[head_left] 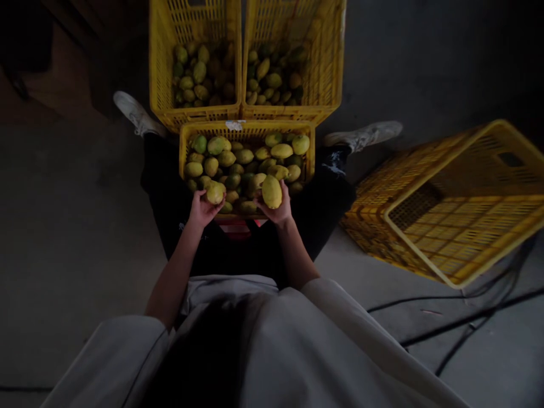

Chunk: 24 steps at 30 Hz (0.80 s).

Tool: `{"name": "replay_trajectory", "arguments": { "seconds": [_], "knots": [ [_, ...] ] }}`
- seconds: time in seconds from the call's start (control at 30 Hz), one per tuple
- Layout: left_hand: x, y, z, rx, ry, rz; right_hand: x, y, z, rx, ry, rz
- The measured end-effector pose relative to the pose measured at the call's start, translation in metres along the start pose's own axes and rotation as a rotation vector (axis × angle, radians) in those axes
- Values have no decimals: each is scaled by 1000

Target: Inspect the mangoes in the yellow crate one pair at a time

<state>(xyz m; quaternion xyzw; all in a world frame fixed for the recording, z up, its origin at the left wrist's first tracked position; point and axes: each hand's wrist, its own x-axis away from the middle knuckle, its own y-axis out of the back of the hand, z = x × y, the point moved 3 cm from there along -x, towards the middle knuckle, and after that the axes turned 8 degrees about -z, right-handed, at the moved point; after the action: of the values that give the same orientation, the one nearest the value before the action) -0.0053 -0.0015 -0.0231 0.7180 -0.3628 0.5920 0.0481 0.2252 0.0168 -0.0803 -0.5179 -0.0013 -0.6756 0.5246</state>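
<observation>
My left hand point(202, 211) is closed around a yellow-green lemon point(215, 193) at the near left of the front yellow crate point(182, 148). A larger yellow lemon point(272, 192) rests in my right hand point(280, 212), with the fingers curled about its underside. Both hands are over the near edge of this crate, which stands between my legs. Inside it lie several lemons point(226, 158), some yellow and some greener. My fingertips are partly hidden behind the fruit.
Two taller yellow crates, a left one point(153, 68) and a right one point(339, 62), stand just beyond, each with several greenish lemons at the bottom. Another yellow crate point(395, 224) lies tilted at the right. Black cables point(450, 326) run over the floor near it.
</observation>
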Motion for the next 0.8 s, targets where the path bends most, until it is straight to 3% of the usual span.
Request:
{"name": "replay_trajectory", "arguments": {
  "seconds": [0.13, 0.27, 0.57, 0.8],
  "knots": [
    [-4, 2, 0, -17, -25, -83, 5, -6, 6, -68, -97, 44],
    [-7, 3, 0, -24, -76, -131, 8, -11, 9, -100, -64, 17],
    [-3, -2, -2, -2, -102, -71, 8, -11, 9, -140, 154, -77],
    [2, -1, -5, 87, -91, -28, 8, -5, 14, -148, 164, -56]
  ]
}}
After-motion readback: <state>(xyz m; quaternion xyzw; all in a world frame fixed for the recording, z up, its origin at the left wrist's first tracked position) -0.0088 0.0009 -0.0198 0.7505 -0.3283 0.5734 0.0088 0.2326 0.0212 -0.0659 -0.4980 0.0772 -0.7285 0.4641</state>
